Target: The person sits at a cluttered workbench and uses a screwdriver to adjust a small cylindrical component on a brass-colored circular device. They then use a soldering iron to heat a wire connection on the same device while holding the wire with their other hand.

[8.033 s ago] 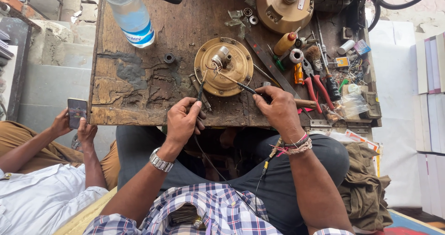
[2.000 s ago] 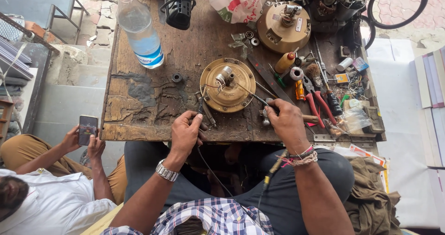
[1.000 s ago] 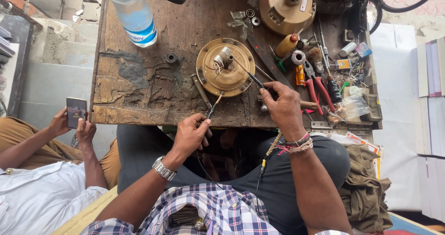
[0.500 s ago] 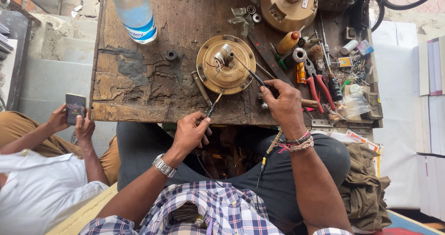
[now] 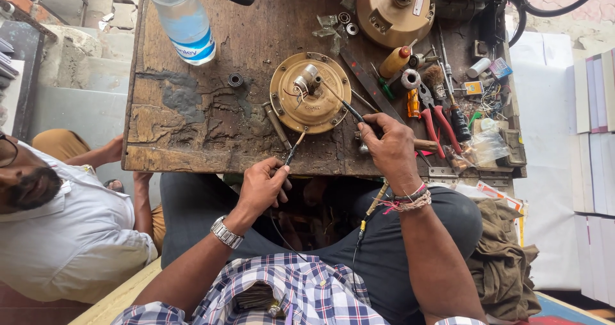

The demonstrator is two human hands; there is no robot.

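both hands' fingers (image 5: pixel 280 169) pinch probes (image 5: pixel 293 151) touching brass disc (image 5: pixel 310 93).

Worn wooden table (image 5: pixel 192 117), brass motor housing (image 5: pixel 310 93), bottle (image 5: pixel 182 17)

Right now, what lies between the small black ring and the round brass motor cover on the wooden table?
In the head view, only bare, worn wood separates black ring and brass cover.

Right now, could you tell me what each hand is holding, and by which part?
The left hand pinches a thin probe at its lower end; the right hand grips another probe by its dark handle, tip towards the round brass housing.
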